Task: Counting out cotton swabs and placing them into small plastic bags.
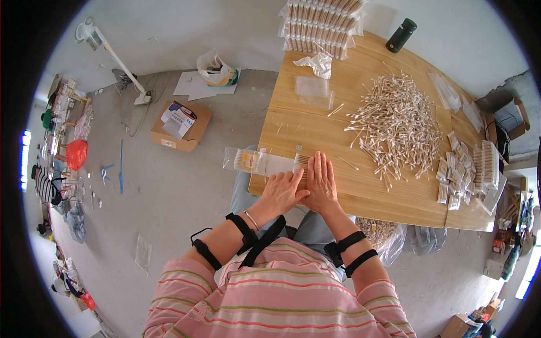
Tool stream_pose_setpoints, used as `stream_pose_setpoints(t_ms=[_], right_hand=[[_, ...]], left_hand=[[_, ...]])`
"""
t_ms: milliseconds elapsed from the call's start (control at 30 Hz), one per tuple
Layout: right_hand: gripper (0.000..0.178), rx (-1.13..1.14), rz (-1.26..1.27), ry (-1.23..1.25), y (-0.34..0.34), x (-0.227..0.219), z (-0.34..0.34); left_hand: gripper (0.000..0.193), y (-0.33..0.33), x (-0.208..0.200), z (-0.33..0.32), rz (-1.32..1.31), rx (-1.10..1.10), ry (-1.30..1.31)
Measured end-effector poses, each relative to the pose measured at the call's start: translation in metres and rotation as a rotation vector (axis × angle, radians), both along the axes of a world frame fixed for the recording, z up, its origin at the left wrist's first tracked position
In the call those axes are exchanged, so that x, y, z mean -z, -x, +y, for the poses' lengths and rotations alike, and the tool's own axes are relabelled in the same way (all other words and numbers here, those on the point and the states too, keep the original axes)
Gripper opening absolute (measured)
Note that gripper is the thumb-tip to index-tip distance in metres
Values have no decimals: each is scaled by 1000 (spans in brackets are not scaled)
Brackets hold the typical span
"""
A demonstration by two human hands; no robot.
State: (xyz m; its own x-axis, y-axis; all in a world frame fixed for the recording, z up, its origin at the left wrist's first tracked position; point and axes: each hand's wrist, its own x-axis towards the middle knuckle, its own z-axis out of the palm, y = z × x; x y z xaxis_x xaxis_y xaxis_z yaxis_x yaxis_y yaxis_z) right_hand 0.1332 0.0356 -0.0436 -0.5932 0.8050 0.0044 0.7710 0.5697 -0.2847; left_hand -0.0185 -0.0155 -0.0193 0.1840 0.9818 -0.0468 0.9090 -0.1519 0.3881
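Head view, centre of frame: a person in a pink striped top sat at the near-left corner of a wooden table (315, 127), both forearms strapped with black bands.

Left hand (280, 191): lay flat, palm down, fingers together and pointing toward the upper right, pressed onto a row of cotton swabs (302, 160) at the table's edge.

Right hand (321, 183): lay flat just beside the left, fingers straight and close together, pointing up the frame, its fingertips over the same row (neither hand was pinching anything).

Clear plastic packet (256, 160): lay left of the hands, jutting past the table's left edge, with a yellow-and-red label near its far end; the swab row sat at its right end, under the fingers.

Centre right: a large loose heap of cotton swabs (397, 124) spread across the table, well apart from the hands.

Right edge of table: small filled packets (459, 172) lay scattered and stacked.

Top of frame: stacked packs of swabs (318, 25) sat at the table's far corner, a dark bottle (401, 35) to their right.

Upper left: an open cardboard box (180, 125) rested on the grey floor (a white bag (216, 69) lay beyond it).
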Motion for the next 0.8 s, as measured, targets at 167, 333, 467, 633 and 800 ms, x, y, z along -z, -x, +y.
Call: stream_pose_setpoints(t_ms=[167,333,467,633,800], right_hand=[[104,10,-42,-18,0,2,0],[98,13,6,-65,0,9,-1],[95,9,-5,-66,1,9,-1],[95,11,-11,-45,0,7,0],[97,2,27,-74,-1,6,-2]], left_hand=[[72,0,-3,3,-32,-7,-12],[73,-1,-6,11,-56,-37,61],[71,1,-3,11,-27,-21,86],[69,-1,-4,13,-26,-11,60],[68,1,-6,23,-60,-26,168]])
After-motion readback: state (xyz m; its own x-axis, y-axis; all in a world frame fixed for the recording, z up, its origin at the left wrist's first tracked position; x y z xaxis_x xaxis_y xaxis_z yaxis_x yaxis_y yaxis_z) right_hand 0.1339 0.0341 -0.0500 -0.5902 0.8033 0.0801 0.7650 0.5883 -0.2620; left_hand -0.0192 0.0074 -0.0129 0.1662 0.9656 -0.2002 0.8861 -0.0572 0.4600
